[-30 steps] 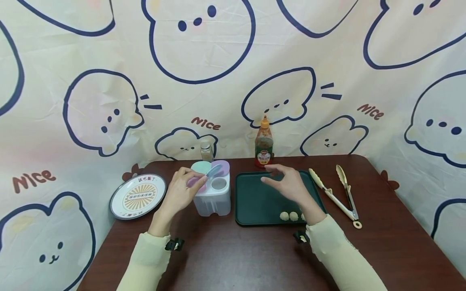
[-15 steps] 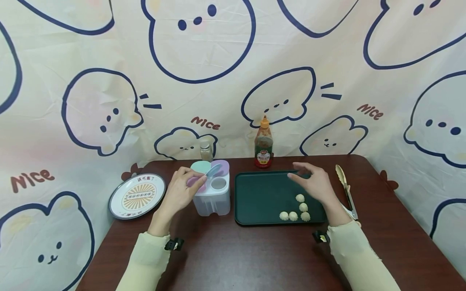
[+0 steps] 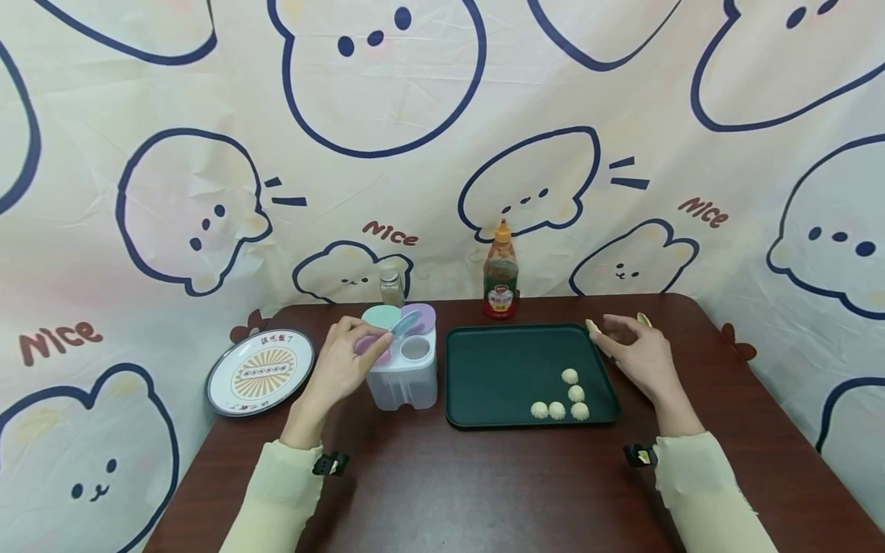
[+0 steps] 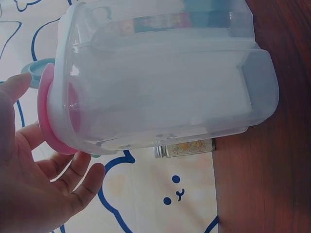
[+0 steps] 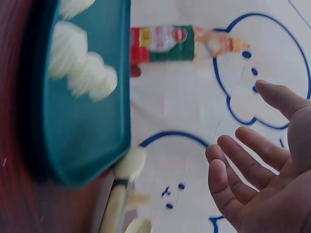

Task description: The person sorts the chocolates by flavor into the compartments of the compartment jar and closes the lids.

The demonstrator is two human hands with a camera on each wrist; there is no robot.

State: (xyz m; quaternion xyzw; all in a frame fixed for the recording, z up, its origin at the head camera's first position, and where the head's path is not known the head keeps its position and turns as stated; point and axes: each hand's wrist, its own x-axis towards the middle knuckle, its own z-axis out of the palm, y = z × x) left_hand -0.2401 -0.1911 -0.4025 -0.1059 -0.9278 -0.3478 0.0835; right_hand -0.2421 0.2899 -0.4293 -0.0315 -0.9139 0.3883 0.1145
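Observation:
My left hand (image 3: 346,355) pinches a small light-blue lid (image 3: 406,323) above a clear seasoning box (image 3: 403,386) with pink, purple and mint lids. One round opening (image 3: 415,349) in the box's top is uncovered. The left wrist view shows the blue lid (image 4: 40,73) by my thumb and the pink lid (image 4: 48,109) next to my fingers. My right hand (image 3: 639,362) hovers over the cream-tipped tongs (image 5: 129,167), holding nothing, its fingers loosely bent. To its left lies a dark green tray (image 3: 512,369) with several small white buns (image 3: 557,411).
A sauce bottle (image 3: 501,276) with an orange cap stands behind the tray. Behind the seasoning box is a small glass shaker (image 3: 391,288). A patterned plate (image 3: 263,374) rests at the left edge of the brown table (image 3: 442,484). A printed cloth hangs behind.
My right hand has moved right, from above the tray to above the tongs, uncovering the buns to view. My left hand stays put, pinching the blue lid.

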